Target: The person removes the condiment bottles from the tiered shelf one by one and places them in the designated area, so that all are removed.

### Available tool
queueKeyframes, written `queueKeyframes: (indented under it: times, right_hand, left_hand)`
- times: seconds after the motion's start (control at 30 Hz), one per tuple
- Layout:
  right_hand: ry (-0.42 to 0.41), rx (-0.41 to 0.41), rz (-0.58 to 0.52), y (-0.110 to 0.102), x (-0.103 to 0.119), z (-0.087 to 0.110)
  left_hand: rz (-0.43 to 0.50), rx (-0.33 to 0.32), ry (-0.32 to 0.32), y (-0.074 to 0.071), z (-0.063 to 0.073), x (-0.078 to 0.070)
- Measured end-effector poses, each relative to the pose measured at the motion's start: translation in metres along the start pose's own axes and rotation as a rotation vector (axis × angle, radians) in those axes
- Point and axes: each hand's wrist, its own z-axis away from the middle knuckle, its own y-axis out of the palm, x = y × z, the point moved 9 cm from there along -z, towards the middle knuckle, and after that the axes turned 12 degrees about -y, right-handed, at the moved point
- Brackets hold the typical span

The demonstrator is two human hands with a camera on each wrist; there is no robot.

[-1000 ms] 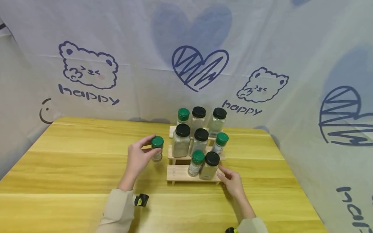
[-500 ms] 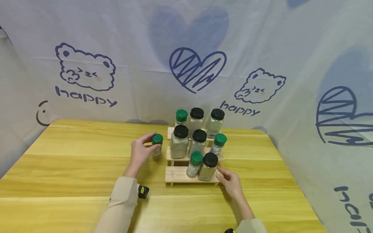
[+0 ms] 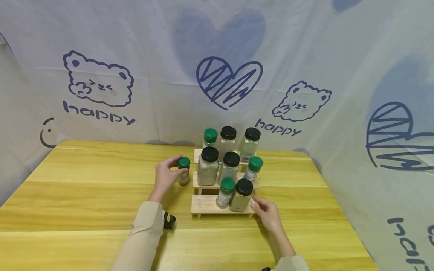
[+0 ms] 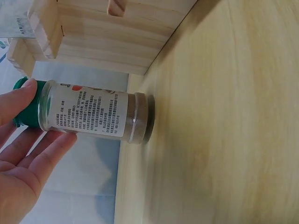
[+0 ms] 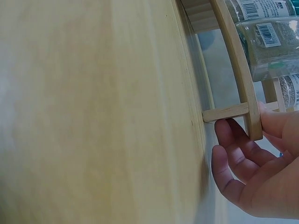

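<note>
A small spice jar with a green cap (image 3: 184, 165) stands upright left of the wooden spice rack (image 3: 207, 204). My left hand (image 3: 166, 175) pinches it near the top; in the left wrist view the thumb lies on the cap and fingers support the far side. A printed label wraps the jar (image 4: 88, 109), brown powder shows at its bottom, and its base is close over the table. My right hand (image 3: 268, 214) grips the right end of the rack's lowest step (image 5: 252, 123), thumb above and fingers below.
Black-capped jars (image 3: 207, 169) and smaller green-capped jars (image 3: 224, 197) stand on the rack's three steps. The lowest step's left part is bare wood. Behind the table (image 3: 84, 188) hangs a pale printed cloth (image 3: 162, 56).
My left hand and the green-capped jar have shifted slightly right, closer to the rack. The left forearm has swung forward and right. My right hand keeps its grip on the rack.
</note>
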Motion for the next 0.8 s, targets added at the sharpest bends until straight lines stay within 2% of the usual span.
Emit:
queueKeyframes:
  times: [0.27, 0.8]
  right_hand:
    - [-0.006, 0.000, 0.004, 0.0004, 0.0012, 0.0004]
    - [-0.033, 0.015, 0.031, 0.0004, 0.0046, 0.0013]
  left_hand:
    - [-0.015, 0.020, -0.036, 0.0038, -0.0018, 0.0042]
    - [-0.005, 0.037, -0.069, 0.0042, -0.0005, 0.0072]
